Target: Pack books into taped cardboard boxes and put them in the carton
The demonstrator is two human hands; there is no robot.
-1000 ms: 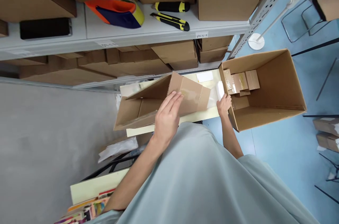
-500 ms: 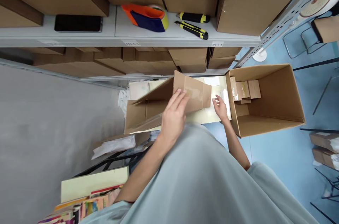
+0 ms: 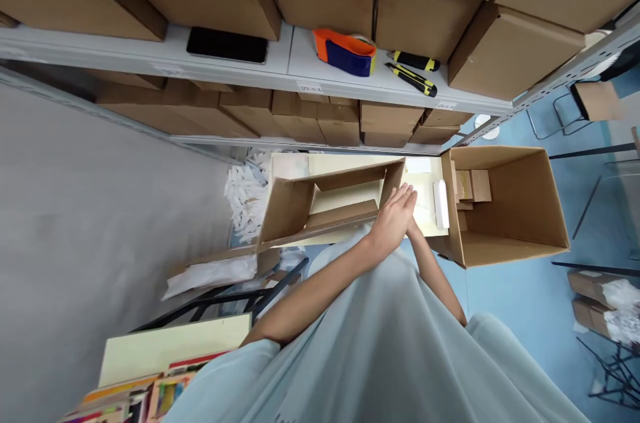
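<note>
An open cardboard carton (image 3: 287,208) sits on the narrow cream table (image 3: 425,204), with the tabletop showing through its bottom. My left hand (image 3: 391,222) is at the carton's right end, its fingers stretched out and close together. It looks to be touching that end wall, though the contact itself is not clear. Just behind it is my right hand (image 3: 413,230), mostly covered by the left one, so its fingers are hidden. A white roll-like object (image 3: 441,204) lies on the table to the right of both hands.
A larger open carton (image 3: 520,233) holding several small boxes (image 3: 481,186) stands at the right. Above, a shelf carries a phone (image 3: 227,45), an orange and blue tape dispenser (image 3: 345,53) and two box cutters (image 3: 413,78). White paper scraps (image 3: 247,200) lie at left.
The carton has turned from lying tilted on its side to standing with its opening up. My left hand has moved right to the carton's end, meeting my right hand. The view has shifted.
</note>
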